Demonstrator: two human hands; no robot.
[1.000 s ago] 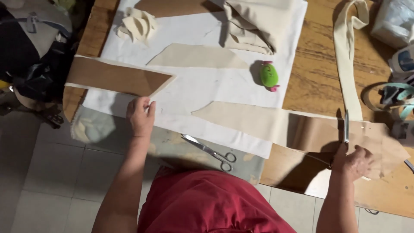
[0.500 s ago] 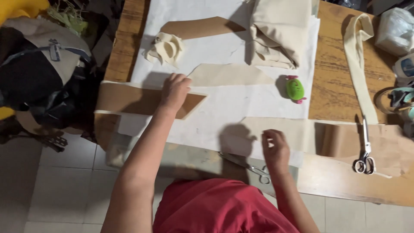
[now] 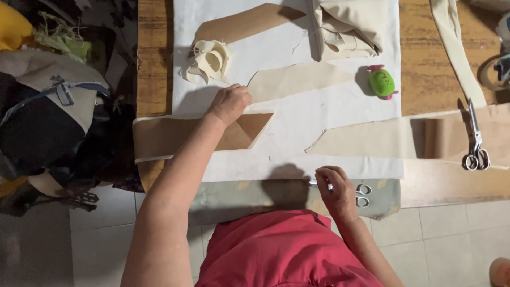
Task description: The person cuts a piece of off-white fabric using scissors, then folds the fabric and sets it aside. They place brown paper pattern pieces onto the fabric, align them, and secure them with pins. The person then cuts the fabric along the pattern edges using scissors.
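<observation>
steel scissors with pale looped handles lie at the near edge of the wooden desk, long axis left-right, loops to the right. right hand curls over the blades, fingers closing on them, not lifted. left hand is loosely fisted, knuckles pressing the brown cardboard pattern piece on the white cloth sheet, well apart from the scissors. right hand far nearer. desk edge just behind the scissors; open cloth ahead. a second pair of metal shears lies far right, lengthwise away.
</observation>
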